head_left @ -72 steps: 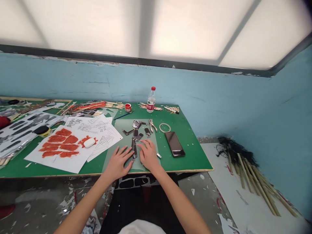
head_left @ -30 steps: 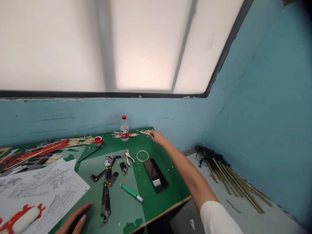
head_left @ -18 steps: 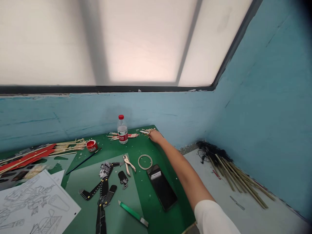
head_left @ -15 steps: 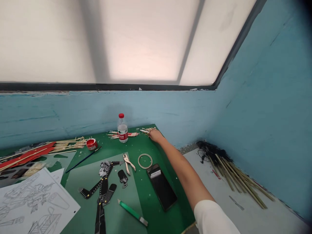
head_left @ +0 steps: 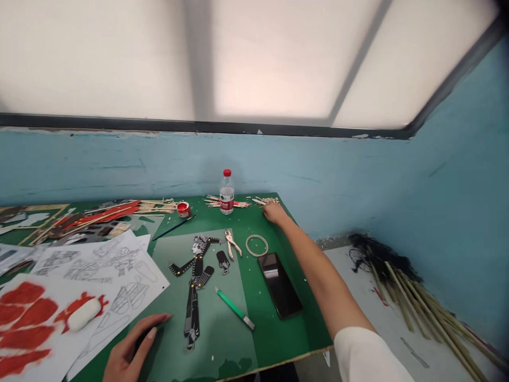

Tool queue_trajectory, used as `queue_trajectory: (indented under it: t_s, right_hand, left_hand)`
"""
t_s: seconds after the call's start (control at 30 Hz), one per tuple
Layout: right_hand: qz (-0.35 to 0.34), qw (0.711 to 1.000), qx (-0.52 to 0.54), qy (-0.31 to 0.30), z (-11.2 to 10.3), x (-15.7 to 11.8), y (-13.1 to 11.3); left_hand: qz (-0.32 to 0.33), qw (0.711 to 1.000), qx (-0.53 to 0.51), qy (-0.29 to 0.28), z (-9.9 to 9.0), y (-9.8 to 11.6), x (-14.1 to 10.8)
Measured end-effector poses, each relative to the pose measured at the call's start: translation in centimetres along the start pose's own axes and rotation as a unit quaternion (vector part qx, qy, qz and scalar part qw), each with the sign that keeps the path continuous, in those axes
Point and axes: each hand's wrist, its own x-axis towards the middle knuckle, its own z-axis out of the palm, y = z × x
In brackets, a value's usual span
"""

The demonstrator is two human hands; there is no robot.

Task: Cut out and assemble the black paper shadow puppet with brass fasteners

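Note:
My right hand (head_left: 274,213) reaches to the table's far right corner, its fingers curled down into a heap of small pale bits (head_left: 272,200). What they pinch is too small to make out. A thin white piece (head_left: 258,201) lies just left of those fingers. At the near edge my left hand (head_left: 133,347) rests low, thumb and forefinger apart, with nothing visible in it. Right of it, a black jointed cut-out figure (head_left: 193,302) with yellow dots lies on a translucent mat (head_left: 222,347). Beside the figure are a loose black piece (head_left: 223,262), hole-punch pliers (head_left: 233,243) and a green craft knife (head_left: 234,308).
A water bottle (head_left: 227,193) stands near the wall. A red paint pot (head_left: 183,209) and a brush (head_left: 174,228) sit left of it. Tape roll (head_left: 256,245) and phone (head_left: 279,286) lie at right. Line drawings (head_left: 131,265) and red-painted paper (head_left: 27,334) cover the left.
The view has shifted left and down, bringing my left hand and the red-painted paper into sight. My right hand stays at the pale bits in the corner.

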Motion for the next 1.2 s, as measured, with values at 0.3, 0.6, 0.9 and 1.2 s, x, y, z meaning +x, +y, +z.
queue_trajectory:
  t_s: [0.3, 0.6, 0.9, 1.2]
  right_hand:
    - [-0.029, 0.988, 0.127, 0.083, -3.9, -2.3, -3.0]
    - [-0.186, 0.884, 0.402, 0.15, -3.9, -13.2, -20.5]
    - [-0.079, 0.679, 0.729, 0.033, 2.8, -20.9, -31.4]
    - [-0.051, 0.659, 0.745, 0.093, 4.9, -21.2, -31.9]
  left_hand:
    - [0.06, 0.998, 0.008, 0.003, 0.3, 1.0, 0.4]
    - [0.074, 0.995, 0.029, 0.054, 1.4, 1.4, 0.3]
    - [-0.266, 0.944, -0.124, -0.153, -0.3, 8.6, 2.6]
    - [-0.364, 0.9, -0.09, -0.225, 1.2, 9.9, 4.2]
